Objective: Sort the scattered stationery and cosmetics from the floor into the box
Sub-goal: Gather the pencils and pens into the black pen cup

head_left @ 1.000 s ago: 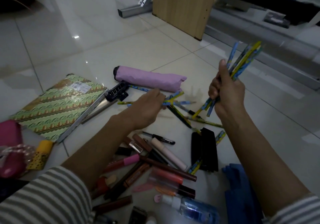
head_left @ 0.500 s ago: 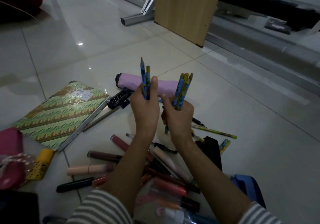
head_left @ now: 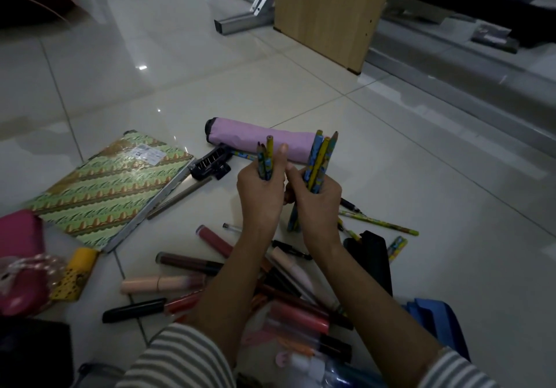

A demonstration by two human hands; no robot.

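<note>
My left hand point(head_left: 261, 190) grips a few blue-and-yellow patterned pencils point(head_left: 265, 159) upright. Right beside it, my right hand point(head_left: 316, 198) grips a larger bunch of the same pencils point(head_left: 319, 162), their tips pointing up. Both hands hover above the tiled floor in front of a folded pink umbrella point(head_left: 255, 138). More pencils point(head_left: 380, 223) lie loose on the floor to the right. Lip gloss tubes and other cosmetics point(head_left: 186, 263) are scattered under my forearms. A blue box point(head_left: 442, 321) shows partly at the lower right, behind my right arm.
A green patterned notebook point(head_left: 105, 189) lies at the left, a black hair clip point(head_left: 210, 165) beside it. A pink pouch point(head_left: 18, 255) and a yellow item point(head_left: 75, 273) sit at the far left. A black case point(head_left: 373, 255) lies right of my wrist. A wooden panel point(head_left: 328, 11) stands behind.
My left hand rose from the floor with a few pencils, and my right hand swung its bunch in from the right. Both hands now meet in the middle, almost unmoved over the last half second.
</note>
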